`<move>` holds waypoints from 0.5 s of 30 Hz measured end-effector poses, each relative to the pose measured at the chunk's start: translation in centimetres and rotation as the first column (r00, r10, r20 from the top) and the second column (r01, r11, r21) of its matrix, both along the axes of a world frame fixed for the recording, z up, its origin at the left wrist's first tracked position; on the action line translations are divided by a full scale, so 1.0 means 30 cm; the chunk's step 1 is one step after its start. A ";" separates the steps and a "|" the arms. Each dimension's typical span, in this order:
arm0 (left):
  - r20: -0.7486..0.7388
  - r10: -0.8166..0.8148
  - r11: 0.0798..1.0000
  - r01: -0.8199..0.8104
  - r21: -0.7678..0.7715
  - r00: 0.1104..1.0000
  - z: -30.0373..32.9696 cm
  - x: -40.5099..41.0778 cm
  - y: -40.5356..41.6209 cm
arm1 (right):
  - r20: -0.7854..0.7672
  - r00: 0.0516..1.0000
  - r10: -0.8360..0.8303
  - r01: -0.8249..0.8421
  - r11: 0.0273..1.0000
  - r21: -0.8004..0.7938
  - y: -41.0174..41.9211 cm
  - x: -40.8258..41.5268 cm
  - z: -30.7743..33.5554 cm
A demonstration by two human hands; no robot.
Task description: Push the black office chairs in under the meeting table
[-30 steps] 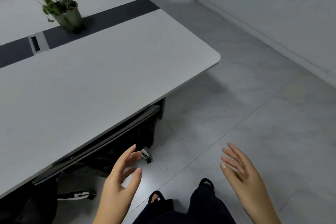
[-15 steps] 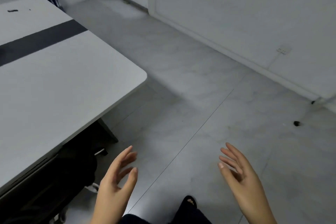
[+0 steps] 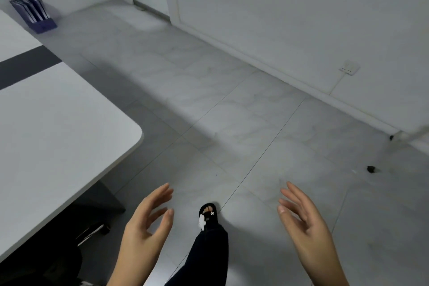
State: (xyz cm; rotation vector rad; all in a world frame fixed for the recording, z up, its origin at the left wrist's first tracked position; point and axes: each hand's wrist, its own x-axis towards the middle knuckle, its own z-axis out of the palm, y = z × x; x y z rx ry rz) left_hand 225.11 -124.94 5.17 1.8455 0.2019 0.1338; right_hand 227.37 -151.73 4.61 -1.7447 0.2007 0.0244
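Observation:
The white meeting table (image 3: 53,137) with a dark centre strip fills the left side, its rounded corner pointing at the floor. A black office chair (image 3: 58,239) sits tucked under the table's near edge; only its dark base and one leg with a caster show. My left hand (image 3: 144,232) hovers in front of me to the right of the chair, fingers relaxed, holding nothing. My right hand (image 3: 306,225) is raised at the same height further right, palm facing inward, also empty. Neither hand touches the chair.
Grey tiled floor stretches ahead and to the right up to a white wall (image 3: 301,18) with a socket (image 3: 349,68). A blue file holder (image 3: 34,15) stands on the floor by the far wall. My foot in a black sandal (image 3: 207,215) steps forward between my hands.
My view has swung to the right, away from the table; the plant and most of the tabletop have left the frame. Both hands stay raised and empty. My foot has stepped forward.

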 end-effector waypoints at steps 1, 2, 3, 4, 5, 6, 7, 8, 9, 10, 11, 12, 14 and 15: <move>0.008 0.010 1.000 -0.010 -0.002 1.000 0.000 0.068 -0.001 | 0.004 1.000 0.000 0.000 1.000 -0.009 -0.003 0.067 0.000; 0.018 0.019 1.000 -0.019 -0.009 1.000 -0.002 0.142 -0.002 | 0.012 1.000 -0.002 0.002 1.000 -0.014 -0.005 0.138 0.001; 0.027 0.024 1.000 -0.024 -0.015 0.999 -0.002 0.216 0.001 | 0.025 1.000 -0.009 0.009 1.000 -0.013 -0.006 0.213 0.004; 0.038 0.025 1.000 -0.024 -0.020 0.999 0.005 0.293 0.007 | 0.037 0.999 -0.017 0.018 1.000 -0.010 -0.003 0.290 0.010; 0.051 0.027 0.999 -0.025 -0.024 0.998 0.014 0.372 0.017 | 0.049 0.999 -0.021 0.021 1.000 -0.007 0.004 0.372 0.022; 0.067 0.029 0.999 -0.027 -0.029 0.997 0.026 0.452 0.030 | 0.063 0.998 -0.021 0.022 1.000 -0.009 0.014 0.455 0.036; 0.079 0.036 0.999 -0.034 -0.034 0.996 0.038 0.519 0.045 | 0.080 0.997 -0.023 0.024 1.000 -0.013 0.025 0.530 0.054; 0.096 0.046 0.998 -0.042 -0.039 0.994 0.050 0.596 0.066 | 0.099 0.995 -0.022 0.024 1.000 -0.015 0.038 0.616 0.068; 0.111 0.056 0.998 -0.052 -0.042 0.992 0.063 0.658 0.084 | 0.114 0.993 -0.020 0.021 1.000 -0.015 0.050 0.690 0.083; 0.124 0.067 0.997 -0.062 -0.044 0.990 0.073 0.710 0.099 | 0.122 0.992 -0.010 0.013 1.000 -0.019 0.062 0.753 0.096; 0.129 0.079 0.996 -0.073 -0.049 0.989 0.077 0.772 0.117 | 0.125 0.992 0.008 -0.005 1.000 -0.022 0.075 0.828 0.103; 0.128 0.094 0.995 -0.088 -0.056 0.987 0.077 0.826 0.131 | 0.122 0.992 0.024 -0.021 0.999 -0.025 0.086 0.896 0.105; 0.130 0.129 0.991 -0.122 -0.058 0.983 0.078 0.924 0.150 | 0.115 0.992 0.046 -0.044 0.999 -0.021 0.112 1.024 0.109; 0.130 0.148 0.988 -0.141 -0.058 0.980 0.075 0.973 0.160 | 0.109 0.992 0.058 -0.056 0.998 -0.018 0.127 1.090 0.110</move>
